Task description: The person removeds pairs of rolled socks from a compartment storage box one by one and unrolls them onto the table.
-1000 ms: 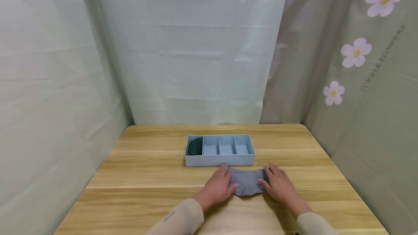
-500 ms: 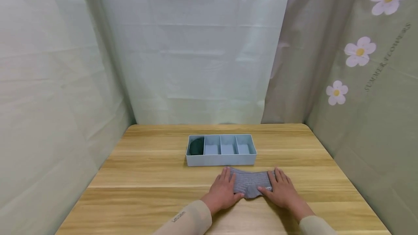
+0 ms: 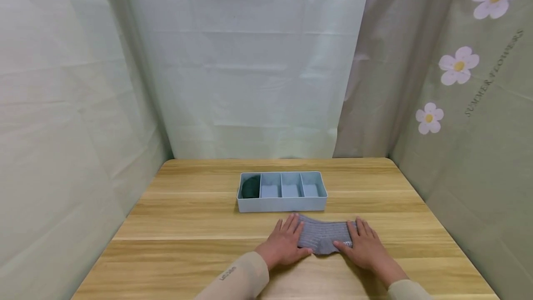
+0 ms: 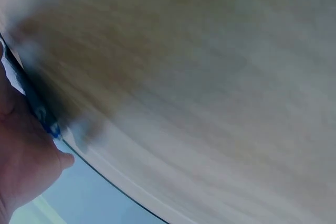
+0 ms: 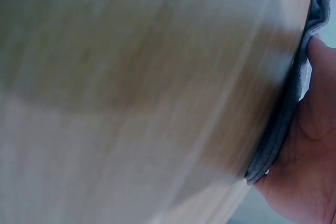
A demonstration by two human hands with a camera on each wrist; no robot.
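Note:
A grey ribbed sock lies spread flat on the wooden table in the head view, with small white marks near its right end. On its left end rests my left hand, fingers straight and spread, thumb at the near edge. My right hand presses the other end with its fingers extended, partly covering it. In the right wrist view the sock shows as a thin layer between the palm and the tabletop. The left wrist view catches only part of the left hand at its edge.
Just beyond the sock stands a light blue divided box. A dark green rolled bundle fills its leftmost compartment. Pale curtains hang at the back and sides of the wooden table.
The sock has been smoothed out wider and flatter. My right hand has slid a little to the right and nearer, and the left hand's fingers have spread.

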